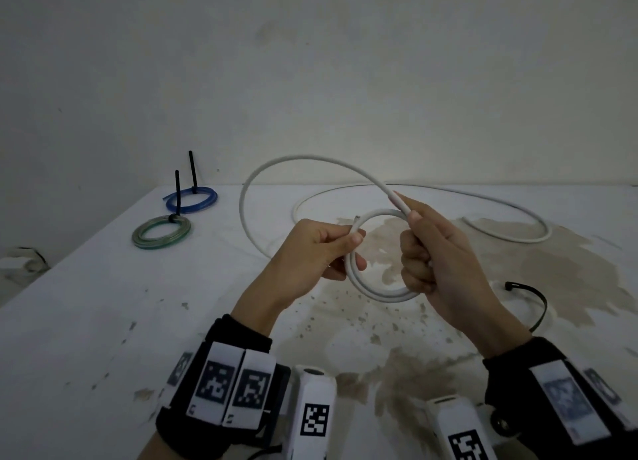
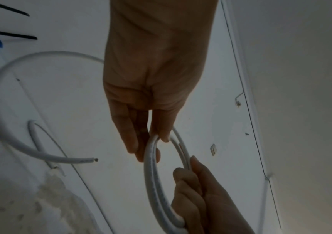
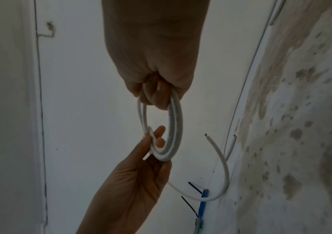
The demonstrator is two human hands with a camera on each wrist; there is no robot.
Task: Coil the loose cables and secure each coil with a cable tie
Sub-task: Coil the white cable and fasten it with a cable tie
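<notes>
A thick white cable is being held above the table as a small coil of about two turns. My left hand pinches the coil's left side near the cut cable end. My right hand grips the coil's right side, fingers curled round it. The rest of the cable arcs up to the back and trails across the table to the right. The left wrist view shows the coil between both hands; the right wrist view shows the coil too.
A blue coil and a green coil, each bound with a black cable tie, lie at the back left. A loose black cable tie lies on the stained table at the right. A wall rises behind.
</notes>
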